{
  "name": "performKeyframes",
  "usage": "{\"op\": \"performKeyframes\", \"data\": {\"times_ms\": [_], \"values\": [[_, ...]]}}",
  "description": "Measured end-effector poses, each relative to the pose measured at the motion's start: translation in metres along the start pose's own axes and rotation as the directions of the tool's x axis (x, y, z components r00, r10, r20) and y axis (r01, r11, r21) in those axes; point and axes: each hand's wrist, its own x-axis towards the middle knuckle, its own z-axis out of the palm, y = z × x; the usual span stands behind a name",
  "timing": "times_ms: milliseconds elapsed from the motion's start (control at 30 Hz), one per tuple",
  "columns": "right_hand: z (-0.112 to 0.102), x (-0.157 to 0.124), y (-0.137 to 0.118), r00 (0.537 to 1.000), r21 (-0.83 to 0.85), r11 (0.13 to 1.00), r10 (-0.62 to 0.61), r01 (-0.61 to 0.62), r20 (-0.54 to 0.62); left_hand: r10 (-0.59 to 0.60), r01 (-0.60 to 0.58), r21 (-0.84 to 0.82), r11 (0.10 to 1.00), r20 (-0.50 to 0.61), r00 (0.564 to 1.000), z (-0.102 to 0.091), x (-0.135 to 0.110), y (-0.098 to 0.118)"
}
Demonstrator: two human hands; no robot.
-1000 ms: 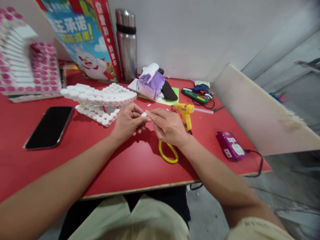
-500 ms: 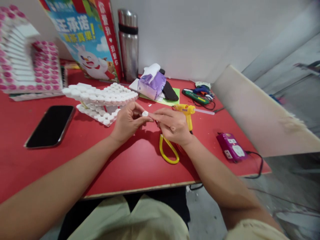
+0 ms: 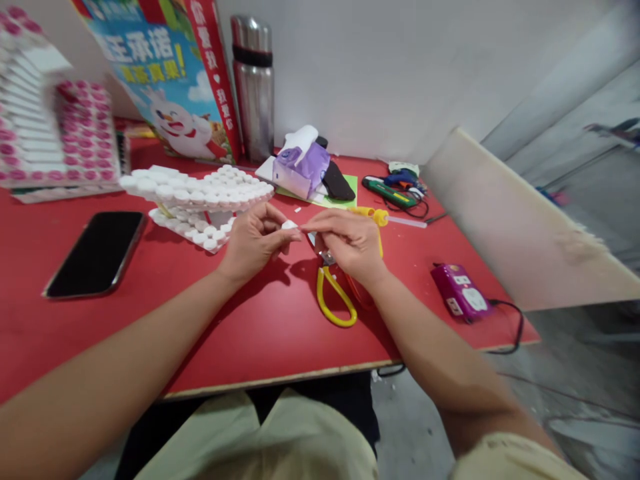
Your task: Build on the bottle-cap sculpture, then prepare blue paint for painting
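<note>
My left hand [image 3: 253,241] pinches a small white roll [image 3: 289,225] between thumb and fingertips, just above the table. My right hand [image 3: 350,241] is beside it, fingers drawn together and pointing left. Its fingertips come up close to the roll; whether they grip anything is too small to make out. Under my right hand lie scissors [image 3: 336,305] with one yellow and one red handle loop, partly hidden. A yellow glue gun [image 3: 375,215] with a clear glue stick lies behind that hand. Left of my left hand stands a structure of white round pieces [image 3: 200,190].
On the red table [image 3: 260,333] are a black phone [image 3: 97,253], a purple power adapter [image 3: 460,292], a purple tissue pack [image 3: 303,168] and a green tool [image 3: 389,192]. Behind stand a steel flask [image 3: 254,93], a printed box [image 3: 170,80] and a pink-and-white model [image 3: 90,133]. A pale board [image 3: 530,227] leans at right.
My right fingertips have drawn back slightly from the white roll, and the right hand is raised a little, showing more of the scissors. The roll has tilted in my left hand.
</note>
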Motion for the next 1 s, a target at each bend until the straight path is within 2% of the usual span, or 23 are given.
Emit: {"op": "performKeyframes", "data": {"times_ms": [133, 267, 467, 800, 1000], "values": [[0.003, 0.002, -0.003, 0.963, 0.229, 0.940, 0.269, -0.254, -0.034, -0.042, 0.050, -0.137, 0.989, 0.055, 0.998, -0.001, 0.004, -0.006], [0.010, 0.003, -0.001, 0.930, 0.308, 0.884, 0.368, -0.351, 0.002, -0.126, 0.168, -0.318, 0.933, 0.147, 0.981, 0.001, 0.005, -0.012], [0.017, 0.003, 0.001, 0.944, 0.296, 0.899, 0.328, -0.323, 0.035, -0.293, 0.406, -0.471, 0.783, 0.297, 0.909, 0.004, 0.001, -0.013], [0.013, 0.002, 0.008, 0.960, 0.169, 0.945, 0.278, -0.280, 0.038, -0.418, 0.569, -0.542, 0.619, 0.386, 0.822, 0.000, -0.001, -0.008], [0.013, 0.000, 0.011, 0.996, -0.073, 0.993, 0.092, -0.091, 0.009, -0.488, 0.642, -0.537, 0.547, 0.419, 0.766, -0.001, 0.002, 0.001]]}}
